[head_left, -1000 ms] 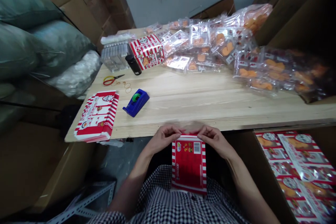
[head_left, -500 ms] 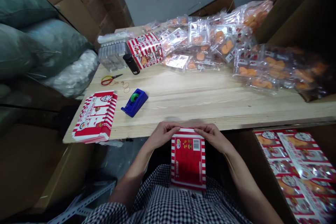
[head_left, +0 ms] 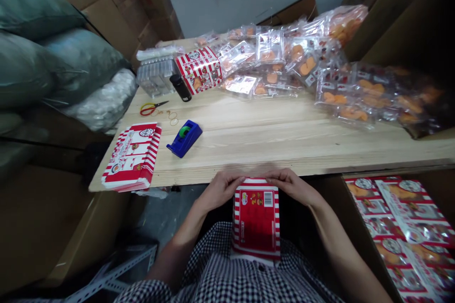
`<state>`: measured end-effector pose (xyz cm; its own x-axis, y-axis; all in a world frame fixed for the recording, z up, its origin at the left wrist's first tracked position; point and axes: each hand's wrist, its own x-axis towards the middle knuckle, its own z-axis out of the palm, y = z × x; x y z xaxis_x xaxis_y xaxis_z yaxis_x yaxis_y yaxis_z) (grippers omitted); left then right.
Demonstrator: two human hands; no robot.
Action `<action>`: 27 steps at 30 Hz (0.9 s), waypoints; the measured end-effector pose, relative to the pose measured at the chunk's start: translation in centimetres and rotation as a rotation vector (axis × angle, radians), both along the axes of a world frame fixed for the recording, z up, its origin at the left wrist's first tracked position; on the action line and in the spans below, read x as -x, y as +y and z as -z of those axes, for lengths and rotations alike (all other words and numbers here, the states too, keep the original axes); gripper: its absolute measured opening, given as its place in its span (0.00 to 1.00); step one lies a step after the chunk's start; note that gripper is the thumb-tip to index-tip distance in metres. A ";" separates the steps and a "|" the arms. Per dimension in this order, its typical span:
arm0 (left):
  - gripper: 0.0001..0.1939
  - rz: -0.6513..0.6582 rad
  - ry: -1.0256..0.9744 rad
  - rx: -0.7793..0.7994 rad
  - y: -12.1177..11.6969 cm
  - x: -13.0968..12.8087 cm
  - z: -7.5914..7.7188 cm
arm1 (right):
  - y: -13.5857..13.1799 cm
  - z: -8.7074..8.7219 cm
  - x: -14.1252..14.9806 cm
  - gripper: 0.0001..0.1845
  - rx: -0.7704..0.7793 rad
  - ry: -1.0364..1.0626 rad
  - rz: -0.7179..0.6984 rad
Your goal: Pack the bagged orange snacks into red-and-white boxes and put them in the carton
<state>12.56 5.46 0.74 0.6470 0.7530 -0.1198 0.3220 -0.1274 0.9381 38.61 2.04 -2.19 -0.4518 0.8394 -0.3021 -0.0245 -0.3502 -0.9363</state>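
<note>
A red and white striped cardboard box [head_left: 257,220] rests in my lap, its printed back with a barcode facing up. My left hand [head_left: 223,188] pinches its far left corner between thumb and fingers. At the far right corner, my right hand [head_left: 289,185] grips the same edge the same way. Both hands are closed on the box's far end, just below the table's front edge. Its near end lies against my checked shirt. The underside of the box is hidden.
On the wooden table [head_left: 234,128] lie a blue tape dispenser [head_left: 185,138], scissors [head_left: 152,108], a black bottle [head_left: 180,88] and flat striped boxes [head_left: 133,156]. Bagged orange toy food [head_left: 305,64] is heaped behind. An open carton [head_left: 398,241] at right holds packed boxes.
The view has shifted slightly, so the table's things sit a little further right in it. Both hands keep their hold on the box's far edge, with little movement.
</note>
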 end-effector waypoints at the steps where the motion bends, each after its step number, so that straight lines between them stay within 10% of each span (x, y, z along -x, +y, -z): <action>1: 0.18 0.017 -0.005 -0.026 -0.2 0.2 -0.2 | -0.2 -0.1 -0.1 0.19 -0.017 -0.019 -0.007; 10: 0.23 0.017 -0.012 -0.095 -2.0 1.6 -0.3 | -2.5 -1.2 0.2 0.19 -0.224 -0.162 -0.001; 20: 0.16 -0.116 -0.118 -0.015 -2.9 1.9 1.9 | -3.7 1.7 3.3 0.11 -0.154 -0.014 0.331; 27: 0.20 -0.235 -0.142 0.039 -1.6 3.4 1.7 | -2.7 1.2 4.0 0.12 -0.104 -0.027 0.314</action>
